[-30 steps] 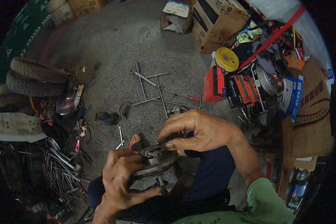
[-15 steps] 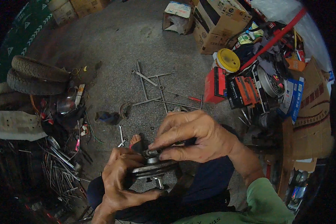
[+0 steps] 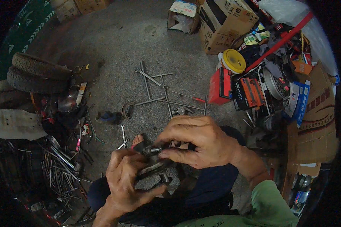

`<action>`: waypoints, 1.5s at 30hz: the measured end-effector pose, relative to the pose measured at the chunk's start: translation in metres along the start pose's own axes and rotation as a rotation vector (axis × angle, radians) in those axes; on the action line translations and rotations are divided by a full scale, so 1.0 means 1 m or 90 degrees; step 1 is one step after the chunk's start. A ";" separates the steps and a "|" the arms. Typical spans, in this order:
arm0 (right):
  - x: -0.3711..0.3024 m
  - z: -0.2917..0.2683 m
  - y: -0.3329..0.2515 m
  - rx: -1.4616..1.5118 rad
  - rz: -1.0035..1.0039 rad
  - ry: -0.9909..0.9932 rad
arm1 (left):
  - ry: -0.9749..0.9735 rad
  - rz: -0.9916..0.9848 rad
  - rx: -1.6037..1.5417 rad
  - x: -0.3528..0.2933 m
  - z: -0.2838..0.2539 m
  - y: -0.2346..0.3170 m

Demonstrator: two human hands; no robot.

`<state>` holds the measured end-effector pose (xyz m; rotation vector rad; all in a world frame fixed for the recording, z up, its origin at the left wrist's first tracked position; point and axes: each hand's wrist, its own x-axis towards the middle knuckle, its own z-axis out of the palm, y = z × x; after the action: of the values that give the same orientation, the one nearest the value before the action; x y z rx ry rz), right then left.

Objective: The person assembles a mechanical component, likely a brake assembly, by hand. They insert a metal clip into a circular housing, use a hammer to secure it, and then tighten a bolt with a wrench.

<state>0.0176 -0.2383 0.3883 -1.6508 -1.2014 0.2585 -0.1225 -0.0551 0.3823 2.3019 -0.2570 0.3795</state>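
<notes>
Since the picture half a second ago, the round metal part (image 3: pixel 154 167) has tilted between my hands, and the short metal stub (image 3: pixel 154 150) on its top has swung over to lie more sideways.

Farthest out to the left of my fingers, beyond them, worn tyres (image 3: pixel 39 77) lie stacked, with a pale scuffed panel (image 3: pixel 18 124) nearer. Closer in, still left of my fingers, a heap of thin metal rods (image 3: pixel 58 174) lies on the floor. Two small spanners (image 3: pixel 122 138) rest just beyond my left knuckles, with bare toes (image 3: pixel 138 139) to their right.

My left hand (image 3: pixel 124 179) is clamped on the rim of the round part, fingers over its left side, thumb reaching beneath. So the part sits to the right of those fingers and just below my right fingertips. My right hand (image 3: pixel 201 142) comes in from the right, thumb and forefinger closed about the stub; how the remaining fingers lie behind, I cannot tell.

Beyond my right fingers, a long spanner (image 3: pixel 147 76) lies among other metal tools. Past them to the right stand a red box (image 3: pixel 219 87) and a yellow lid (image 3: pixel 233 61), then a cardboard sheet (image 3: pixel 318 113) well to the right.
</notes>
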 end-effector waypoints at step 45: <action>-0.003 -0.010 0.011 0.232 0.287 -0.105 | 0.087 -0.227 -0.303 -0.004 -0.013 -0.004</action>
<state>0.0294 -0.2466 0.3824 -1.5753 -0.8221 0.8577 -0.1279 -0.0427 0.3866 1.7972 0.1226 0.2571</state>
